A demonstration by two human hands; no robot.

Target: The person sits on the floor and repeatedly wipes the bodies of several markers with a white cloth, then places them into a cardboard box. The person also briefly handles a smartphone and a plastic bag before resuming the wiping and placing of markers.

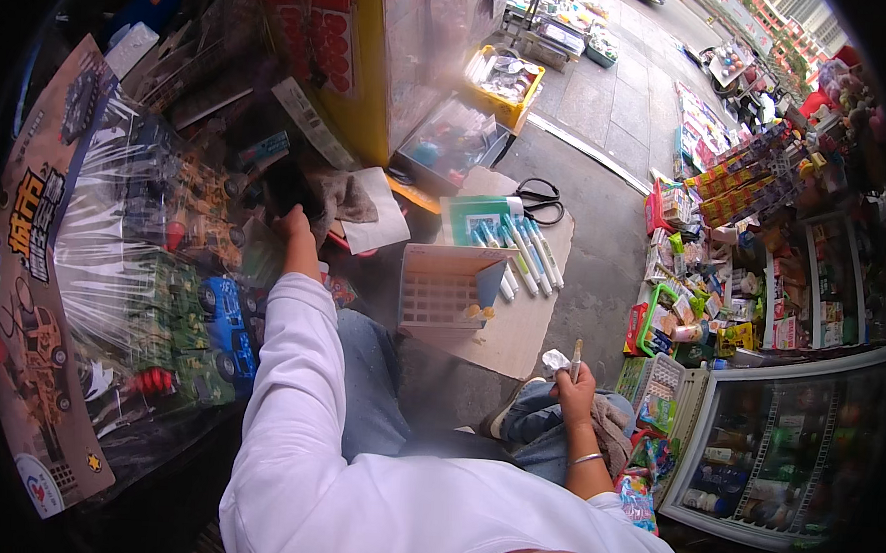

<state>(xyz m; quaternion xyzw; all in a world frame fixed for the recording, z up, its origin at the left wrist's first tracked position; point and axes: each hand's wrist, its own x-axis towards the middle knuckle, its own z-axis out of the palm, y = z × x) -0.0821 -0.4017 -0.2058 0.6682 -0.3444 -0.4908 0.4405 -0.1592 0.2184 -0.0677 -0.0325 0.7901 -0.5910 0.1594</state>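
My left hand [293,227] reaches to the left, at the lower edge of a dark object [288,186] that looks like a phone; whether the fingers grip it cannot be made out. Beside it lie a grey-brown cloth [348,199] and a white sheet [380,217]. Over my knee, my right hand [575,392] holds a slim pen-like stick [576,358] upright, along with a crumpled white tissue [555,360]. A cardboard box with a grid of holes [442,295] stands ahead of me. Several white markers [523,254] lie behind it on a flat cardboard sheet [518,340].
Black-handled scissors [541,200] lie at the cardboard's far edge. Packaged toy vehicles [194,301] fill the left side. A clear plastic bin [454,142] and a yellow basket [504,84] stand beyond. Right are packed goods [681,319] and a glass-door refrigerator [772,451].
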